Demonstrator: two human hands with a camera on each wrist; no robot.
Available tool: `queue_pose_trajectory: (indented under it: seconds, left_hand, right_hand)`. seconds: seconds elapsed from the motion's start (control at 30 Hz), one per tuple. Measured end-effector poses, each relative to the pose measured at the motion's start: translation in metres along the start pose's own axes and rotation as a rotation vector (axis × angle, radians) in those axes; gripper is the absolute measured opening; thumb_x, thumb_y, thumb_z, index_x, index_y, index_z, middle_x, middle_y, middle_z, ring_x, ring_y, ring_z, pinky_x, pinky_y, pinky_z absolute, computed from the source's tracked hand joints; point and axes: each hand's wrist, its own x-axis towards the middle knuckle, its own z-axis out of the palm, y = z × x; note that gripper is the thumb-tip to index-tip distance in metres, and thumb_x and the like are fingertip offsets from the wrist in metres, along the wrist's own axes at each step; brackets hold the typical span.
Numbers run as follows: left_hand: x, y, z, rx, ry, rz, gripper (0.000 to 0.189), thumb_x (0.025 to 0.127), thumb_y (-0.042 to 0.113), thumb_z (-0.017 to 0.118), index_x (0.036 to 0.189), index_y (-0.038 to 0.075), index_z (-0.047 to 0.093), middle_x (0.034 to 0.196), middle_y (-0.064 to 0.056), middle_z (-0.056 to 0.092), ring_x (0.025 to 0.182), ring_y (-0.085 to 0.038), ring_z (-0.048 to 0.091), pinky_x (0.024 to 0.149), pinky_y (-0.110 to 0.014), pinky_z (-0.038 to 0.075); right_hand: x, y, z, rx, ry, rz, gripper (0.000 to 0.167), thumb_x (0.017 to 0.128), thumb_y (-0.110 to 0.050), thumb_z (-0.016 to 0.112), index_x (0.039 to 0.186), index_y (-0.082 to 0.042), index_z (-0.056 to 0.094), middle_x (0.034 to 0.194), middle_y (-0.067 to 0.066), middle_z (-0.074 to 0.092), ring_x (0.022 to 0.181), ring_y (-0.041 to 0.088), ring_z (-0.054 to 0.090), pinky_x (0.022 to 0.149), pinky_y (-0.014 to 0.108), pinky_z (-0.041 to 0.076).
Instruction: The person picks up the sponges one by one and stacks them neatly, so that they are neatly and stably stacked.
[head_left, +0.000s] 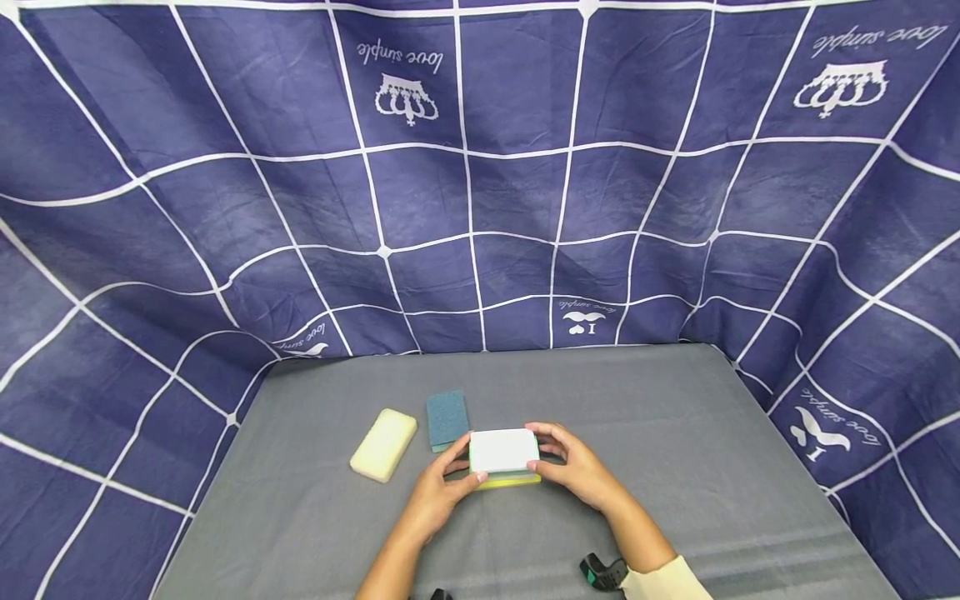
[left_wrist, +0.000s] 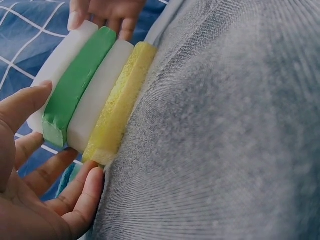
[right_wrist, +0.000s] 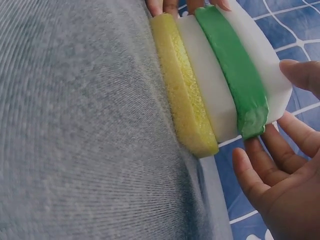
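A stack of sponge-like blocks lies on the grey cloth: a yellow sponge [left_wrist: 119, 106] at the bottom, a white block [right_wrist: 209, 79] on it, then a green block [left_wrist: 75, 87], and another white sponge [head_left: 504, 450] on top. Both hands hold the top white sponge from its two ends. My left hand [head_left: 440, 490] has its thumb on the near edge, the other fingers spread along the left end. At the opposite end, my right hand [head_left: 583, 472] grips with thumb and index finger at the corners. Its lower fingers come close to the green block.
To the left of the stack lies a cream sponge [head_left: 384, 445]. A blue-teal scouring pad [head_left: 447, 419] lies just behind the left hand. Blue checked fabric [head_left: 510, 192] hangs round the grey-covered table [head_left: 615, 392]. A dark strap device [head_left: 603, 572] is by the right wrist.
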Motion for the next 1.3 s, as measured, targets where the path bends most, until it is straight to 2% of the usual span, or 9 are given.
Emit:
queue_pose_trajectory:
  seconds: [0.23, 0.4, 0.5, 0.63, 0.87, 1.07, 1.3]
  left_hand:
    - [-0.001, 0.002, -0.003, -0.012, -0.039, -0.001, 0.084, 0.084, 0.026, 0.083, 0.156, 0.022, 0.04, 0.154, -0.019, 0.046, 0.126, -0.036, 0.059, 0.091, -0.038, 0.058]
    - [-0.004, 0.009, -0.01, -0.037, -0.035, -0.009, 0.081, 0.083, 0.013, 0.082, 0.154, 0.018, 0.043, 0.151, -0.017, 0.049, 0.13, -0.037, 0.055, 0.091, -0.039, 0.057]
    - [-0.005, 0.012, -0.016, -0.057, 0.0, -0.021, 0.076, 0.083, 0.007, 0.08, 0.151, 0.018, 0.048, 0.15, -0.014, 0.052, 0.131, -0.037, 0.053, 0.095, -0.041, 0.055]
    - [-0.003, 0.015, -0.023, -0.054, 0.076, -0.028, 0.07, 0.085, 0.008, 0.078, 0.149, 0.016, 0.051, 0.149, -0.011, 0.055, 0.133, -0.034, 0.053, 0.1, -0.041, 0.051]
    - [0.005, 0.017, -0.032, -0.017, 0.24, -0.028, 0.064, 0.085, 0.01, 0.079, 0.144, 0.013, 0.056, 0.142, -0.011, 0.062, 0.129, -0.03, 0.057, 0.094, -0.031, 0.054]
    - [0.013, 0.018, -0.035, 0.046, 0.293, -0.044, 0.062, 0.087, 0.013, 0.078, 0.145, 0.013, 0.055, 0.141, -0.009, 0.061, 0.129, -0.031, 0.057, 0.096, -0.043, 0.055]
    - [0.019, 0.012, -0.035, 0.116, 0.336, -0.072, 0.063, 0.088, 0.019, 0.077, 0.146, 0.012, 0.054, 0.143, -0.011, 0.059, 0.129, -0.034, 0.057, 0.098, -0.047, 0.053]
  right_hand:
    - [0.0, 0.002, 0.001, -0.007, -0.002, -0.001, 0.056, 0.088, -0.019, 0.08, 0.139, -0.011, 0.058, 0.142, 0.012, 0.058, 0.124, 0.012, 0.059, 0.108, 0.043, 0.047]
    - [0.0, 0.003, 0.001, -0.005, 0.001, -0.01, 0.055, 0.088, -0.017, 0.079, 0.139, -0.013, 0.058, 0.142, 0.011, 0.058, 0.124, 0.011, 0.058, 0.107, 0.041, 0.048]
    - [0.0, 0.003, 0.001, -0.006, 0.0, -0.012, 0.055, 0.088, -0.018, 0.079, 0.139, -0.013, 0.058, 0.141, 0.011, 0.058, 0.124, 0.01, 0.058, 0.107, 0.041, 0.048]
    - [0.0, 0.003, 0.001, -0.015, 0.003, -0.007, 0.056, 0.087, -0.019, 0.08, 0.139, -0.012, 0.059, 0.14, 0.011, 0.059, 0.123, 0.006, 0.058, 0.107, 0.04, 0.049]
    - [0.001, 0.004, 0.001, -0.013, 0.006, -0.038, 0.056, 0.087, -0.015, 0.08, 0.138, -0.006, 0.059, 0.138, 0.013, 0.059, 0.121, 0.003, 0.058, 0.105, 0.04, 0.05]
    - [0.0, 0.003, 0.0, -0.017, -0.003, -0.025, 0.056, 0.088, -0.018, 0.079, 0.139, -0.008, 0.058, 0.138, 0.012, 0.058, 0.122, 0.008, 0.057, 0.105, 0.042, 0.05]
    - [0.0, 0.003, -0.001, -0.029, -0.013, -0.015, 0.058, 0.089, -0.019, 0.078, 0.141, -0.007, 0.056, 0.139, 0.012, 0.057, 0.124, 0.013, 0.056, 0.104, 0.042, 0.05]
